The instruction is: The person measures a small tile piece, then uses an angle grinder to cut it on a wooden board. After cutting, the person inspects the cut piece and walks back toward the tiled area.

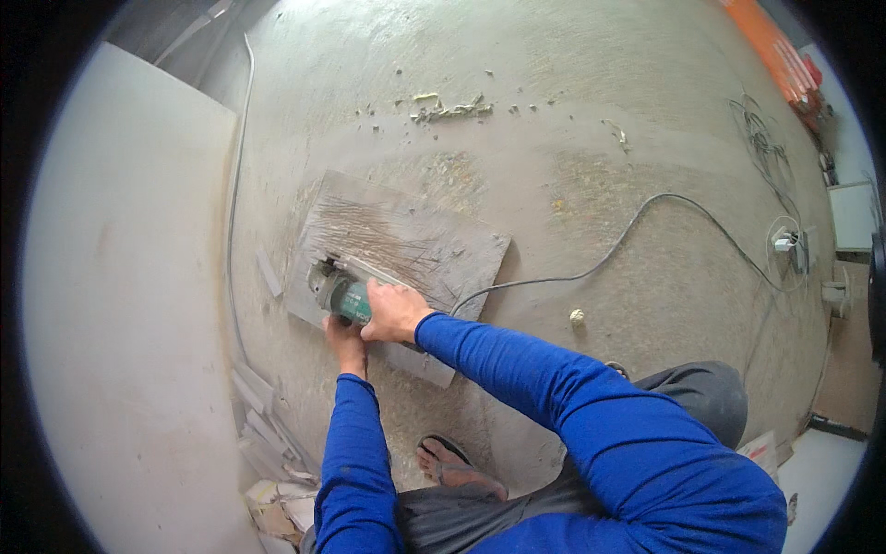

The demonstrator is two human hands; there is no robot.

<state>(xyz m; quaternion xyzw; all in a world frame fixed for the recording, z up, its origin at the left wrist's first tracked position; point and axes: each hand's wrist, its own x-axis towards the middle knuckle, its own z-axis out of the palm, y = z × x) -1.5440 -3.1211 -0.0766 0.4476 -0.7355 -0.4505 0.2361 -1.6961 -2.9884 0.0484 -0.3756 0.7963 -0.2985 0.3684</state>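
Observation:
A teal angle grinder with a dusty grey metal head sits over the left part of a square grey board. My right hand is closed round the rear of its body from above. From the near side, my left hand grips the tool, its fingers partly hidden beneath it. A narrow pale strip runs along the tool's far side. Many dark scored lines mark the board's surface. The grinder's disc cannot be made out.
A dark power cord curves across the dusty floor to a socket block at right. A large white panel stands at left, with offcut strips beside it. Rubble lies beyond the board; my sandalled foot is close to it.

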